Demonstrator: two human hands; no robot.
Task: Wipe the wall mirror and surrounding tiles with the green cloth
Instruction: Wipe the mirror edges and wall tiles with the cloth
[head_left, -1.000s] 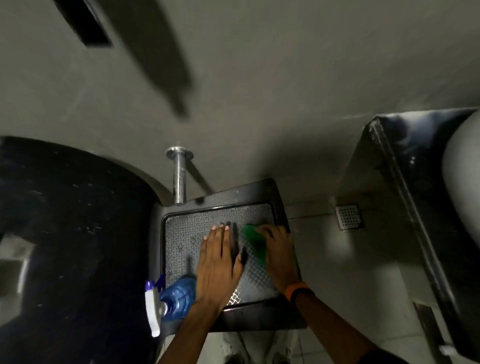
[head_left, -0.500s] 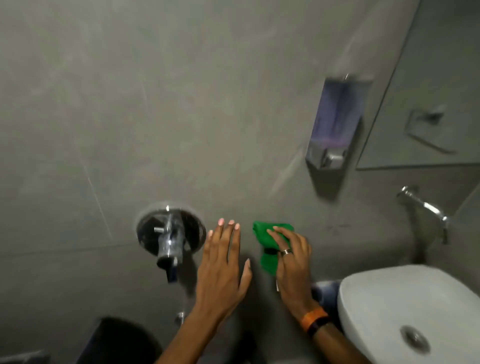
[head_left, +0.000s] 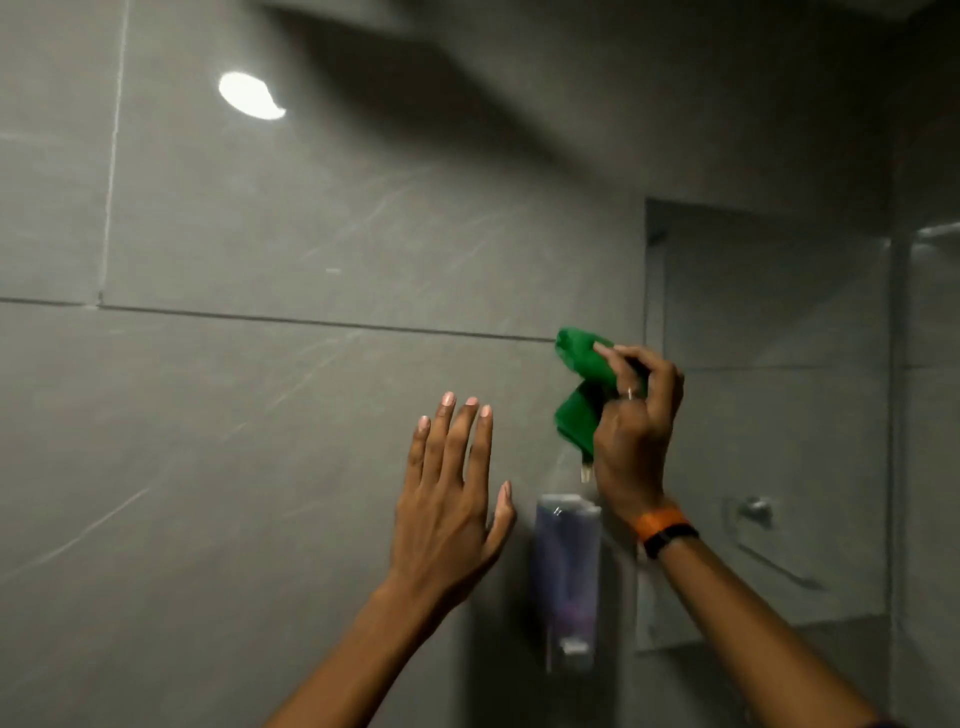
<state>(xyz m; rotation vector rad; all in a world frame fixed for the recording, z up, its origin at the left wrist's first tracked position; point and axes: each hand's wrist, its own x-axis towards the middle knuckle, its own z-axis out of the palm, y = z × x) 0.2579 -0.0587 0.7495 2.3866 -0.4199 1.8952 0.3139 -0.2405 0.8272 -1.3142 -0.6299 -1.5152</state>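
While the right hand (head_left: 631, 431) closes its grip on the green cloth (head_left: 579, 395), I read the moment as the approach to the wall mirror (head_left: 769, 415), whose left edge stands just beside the cloth. The cloth is bunched into two lobes, one above the fingers and one below, and a small pale tag hangs from its lower end; the fabric is a saturated green and looks soft and slack, so I judge it needs spreading flat before it wipes well. It is raised against the grey tile wall (head_left: 311, 234), just above the wall-mounted soap dispenser (head_left: 569, 566), but I cannot tell whether it touches the tiles. The left hand (head_left: 449, 499) is empty, its fingers extended and close together, the palm towards the wall; I take this as a brace or a guide, though contact with the tile cannot be confirmed. An orange wristband (head_left: 660, 522) sits on the right wrist. The mirror shows a reflected towel bar (head_left: 763, 540) and looks dim and unevenly lit. A bright light reflection (head_left: 249, 96) on the glossy upper tiles, and faint diagonal streaks below it, suggest wiping there remains to be done.
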